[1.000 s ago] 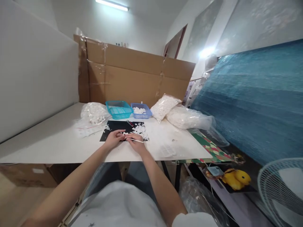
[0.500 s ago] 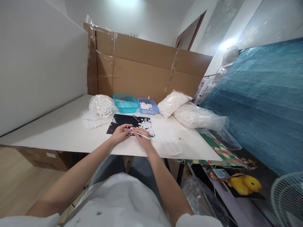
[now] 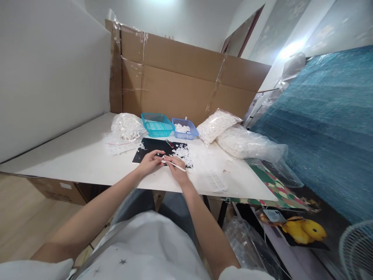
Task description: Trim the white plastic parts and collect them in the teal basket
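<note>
Pinching a white piece (image 3: 163, 158) over the mat (image 3: 153, 144) with nearly closed left hand (image 3: 149, 162) and right hand (image 3: 177, 169) — gripping a stick (image 3: 178, 167) too in the latter. Probably light, stiff (perhaps brittle) — best taken by the edges.

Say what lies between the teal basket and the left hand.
From the teal basket to the left hand: a narrow strip of white table, then part of the black mat, seen in the head view.
</note>
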`<state>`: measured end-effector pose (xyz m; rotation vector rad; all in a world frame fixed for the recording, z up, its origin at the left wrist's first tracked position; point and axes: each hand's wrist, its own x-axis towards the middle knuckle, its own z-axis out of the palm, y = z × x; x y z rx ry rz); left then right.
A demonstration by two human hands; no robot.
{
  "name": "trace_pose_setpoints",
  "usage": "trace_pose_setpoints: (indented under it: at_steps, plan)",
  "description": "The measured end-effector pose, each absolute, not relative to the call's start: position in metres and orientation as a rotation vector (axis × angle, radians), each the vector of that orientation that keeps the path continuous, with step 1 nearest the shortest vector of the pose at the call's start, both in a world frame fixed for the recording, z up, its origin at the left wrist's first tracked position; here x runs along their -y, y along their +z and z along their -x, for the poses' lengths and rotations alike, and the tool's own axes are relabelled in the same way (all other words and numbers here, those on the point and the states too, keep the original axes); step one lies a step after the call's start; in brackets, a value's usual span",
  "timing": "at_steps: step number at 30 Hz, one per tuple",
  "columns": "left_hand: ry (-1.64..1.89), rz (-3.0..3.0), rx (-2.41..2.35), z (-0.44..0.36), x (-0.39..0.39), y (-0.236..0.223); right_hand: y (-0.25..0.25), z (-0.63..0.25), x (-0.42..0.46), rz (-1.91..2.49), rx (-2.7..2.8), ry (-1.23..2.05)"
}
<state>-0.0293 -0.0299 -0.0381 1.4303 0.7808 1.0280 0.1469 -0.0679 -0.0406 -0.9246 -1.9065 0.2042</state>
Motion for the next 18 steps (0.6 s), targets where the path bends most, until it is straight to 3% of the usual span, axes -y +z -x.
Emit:
trace_pose_setpoints:
  at_steps: [18]
  plan:
    - [1.015, -1.418, -0.770, 0.0268, 0.0328, -0.0337, -0.0492, -0.1431, 0.0606, 1.011, 1.866, -0.001]
